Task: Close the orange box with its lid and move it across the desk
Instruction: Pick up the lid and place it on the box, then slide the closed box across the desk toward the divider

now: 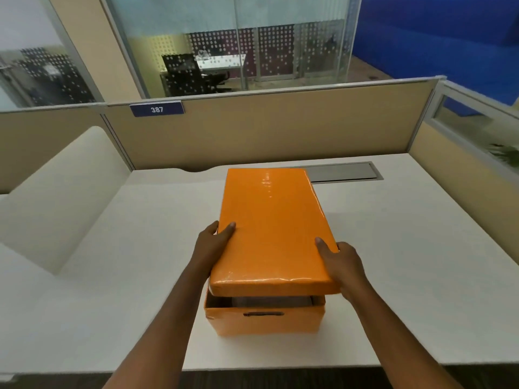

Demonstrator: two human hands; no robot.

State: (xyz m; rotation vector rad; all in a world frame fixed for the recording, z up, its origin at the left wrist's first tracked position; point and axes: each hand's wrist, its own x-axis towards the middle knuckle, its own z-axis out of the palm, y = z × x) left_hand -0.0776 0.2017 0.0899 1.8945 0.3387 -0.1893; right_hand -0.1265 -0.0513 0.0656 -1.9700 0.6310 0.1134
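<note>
An orange box [265,322] with a dark handle slot in its near wall stands near the front edge of the white desk [407,248]. The glossy orange lid [273,228] hovers just above the box, its near edge raised so a gap shows the box's inside. My left hand [214,242] grips the lid's left edge, thumb on top. My right hand [344,263] grips the right edge near the front corner, thumb on top. Most of the box lies hidden under the lid.
A grey cable hatch [345,172] sits at the desk's back, right of the lid. Beige partition panels [280,127] wall the back and right side. A cream curved divider [59,197] rises on the left. A blue tag reading 387 [156,109] hangs on the partition.
</note>
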